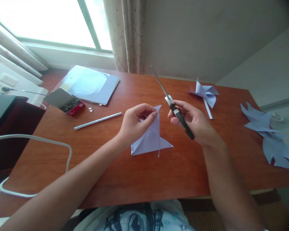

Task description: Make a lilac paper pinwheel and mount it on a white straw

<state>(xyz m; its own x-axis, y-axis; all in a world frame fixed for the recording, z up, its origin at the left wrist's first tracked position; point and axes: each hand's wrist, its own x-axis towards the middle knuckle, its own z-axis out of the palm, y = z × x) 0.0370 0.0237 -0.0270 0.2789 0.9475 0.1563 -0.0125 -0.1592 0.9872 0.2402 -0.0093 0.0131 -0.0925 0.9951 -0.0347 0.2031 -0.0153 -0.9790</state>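
Observation:
My left hand (140,120) pinches the upper part of a pale lilac paper sheet (148,141) between thumb and fingers. The sheet has slit, pointed corners with small dark dots, and a narrow paper strip hangs down over its right side. In my right hand (195,120) is a slim tool (179,117) with a black-and-white handle and a thin metal blade or shaft pointing up and left. Seen edge-on, its exact kind is unclear. The tool is raised above the table, apart from the paper. Tiny white bits lie near the sheet's top corner.
A rolled white paper stick (97,121), an opened small box (68,104) and silver thumbtacks (90,109) lie left. Behind them is a plastic folder (91,85). A paper pinwheel (205,93) on a stick and cut paper pieces (267,134) lie right. A white cable (38,138) crosses the left edge.

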